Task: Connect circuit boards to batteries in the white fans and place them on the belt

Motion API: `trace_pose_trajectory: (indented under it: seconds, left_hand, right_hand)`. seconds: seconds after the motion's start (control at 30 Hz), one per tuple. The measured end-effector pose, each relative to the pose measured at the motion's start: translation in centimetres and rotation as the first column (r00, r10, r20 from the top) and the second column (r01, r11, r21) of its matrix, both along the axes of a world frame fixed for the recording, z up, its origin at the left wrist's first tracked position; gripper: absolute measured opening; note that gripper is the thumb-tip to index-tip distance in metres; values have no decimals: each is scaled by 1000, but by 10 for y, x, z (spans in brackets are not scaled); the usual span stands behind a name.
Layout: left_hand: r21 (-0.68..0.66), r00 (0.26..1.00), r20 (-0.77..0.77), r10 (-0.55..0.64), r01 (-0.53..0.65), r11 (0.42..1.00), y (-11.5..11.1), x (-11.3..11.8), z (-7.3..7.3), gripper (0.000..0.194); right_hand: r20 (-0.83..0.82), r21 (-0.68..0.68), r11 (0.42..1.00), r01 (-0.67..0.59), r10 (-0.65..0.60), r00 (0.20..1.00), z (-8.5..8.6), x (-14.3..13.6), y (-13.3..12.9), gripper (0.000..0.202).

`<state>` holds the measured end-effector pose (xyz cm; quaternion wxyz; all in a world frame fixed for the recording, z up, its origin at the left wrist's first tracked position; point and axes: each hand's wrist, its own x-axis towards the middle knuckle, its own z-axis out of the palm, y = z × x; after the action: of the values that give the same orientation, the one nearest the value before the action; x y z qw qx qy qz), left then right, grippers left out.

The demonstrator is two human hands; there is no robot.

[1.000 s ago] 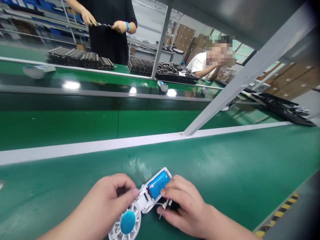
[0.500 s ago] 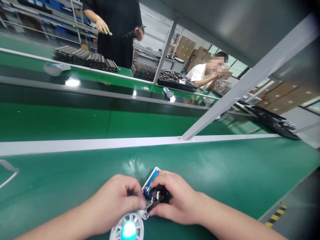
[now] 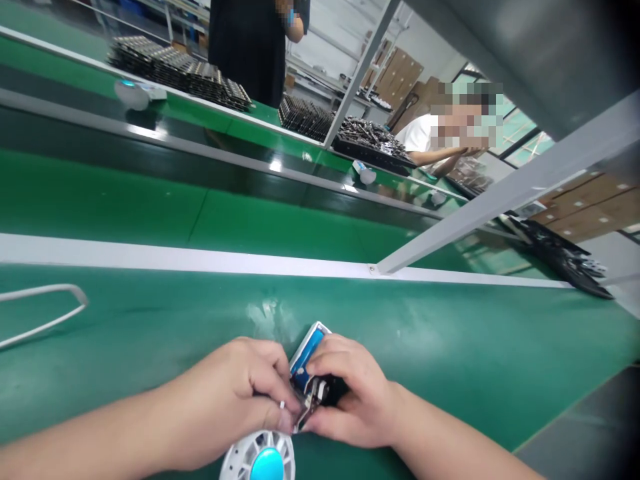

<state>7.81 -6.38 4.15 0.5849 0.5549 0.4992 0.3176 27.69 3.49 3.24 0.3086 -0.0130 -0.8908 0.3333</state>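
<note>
A small white-shelled device with a blue block (image 3: 309,352) inside is held low in the centre of the view, tilted over the green bench. My right hand (image 3: 353,393) grips its right side, the fingers curled round a dark circuit part (image 3: 318,392). Thumb and fingers of my left hand (image 3: 255,393) are pinched at the device's lower left, close to a tiny white piece. Just beneath them is a round white spoked part with a blue-green centre (image 3: 267,464), cut by the bottom edge. What lies between the left fingertips is mostly hidden.
A white rail (image 3: 200,259) with a slanting post (image 3: 450,213) crosses beyond my hands. Behind it runs a green belt with small white devices and stacks of dark parts (image 3: 175,70). A white loop (image 3: 75,293) lies at left. Two people are across the line.
The camera view has tilted and shifted. The left fingers have moved slightly at the device's lower end. More of the white loop shows, and the standing person's hands have changed position.
</note>
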Motion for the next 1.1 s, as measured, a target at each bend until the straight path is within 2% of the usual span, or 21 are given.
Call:
trace_pose_trajectory:
  seconds: [0.07,0.17,0.23,0.4,0.57,0.7,0.87,0.97,1.1]
  left_hand:
    - [-16,996,-68,56,-58,998,-1,4,1,13]
    - [-154,972,-185,147,-176,972,-2,8,-1,11]
    - [-176,962,-218,168,-208,962,-2,8,-4,9]
    - [5,990,-61,126,-126,992,-5,3,-9,9]
    - [159,996,-87,37,-22,987,-8,2,-9,22]
    - [311,989,-142,-29,72,948,-11,2,-12,24]
    - [471,962,-266,-56,181,863,-15,2,-15,25]
    - [521,955,-297,-24,183,833,-15,2,-13,24]
    - [519,939,-343,-31,217,827,-14,1,-8,25]
  right_hand:
    - [-8,0,1000,-12,12,1000,1,0,0,39]
    - [-15,0,999,-35,35,999,3,1,2,42]
    - [-20,-4,999,-35,35,999,4,2,3,44]
    - [-17,-27,1000,-10,9,1000,5,3,2,46]
    - [-11,-35,999,-18,17,1000,8,3,0,47]
    - [9,-26,1000,-14,15,1000,8,3,-3,50]
    - [50,-4,1000,11,-10,999,7,4,-9,52]
    - [58,-21,999,27,-26,998,9,5,-10,55]
    - [68,-24,1000,20,-18,998,9,5,-9,54]
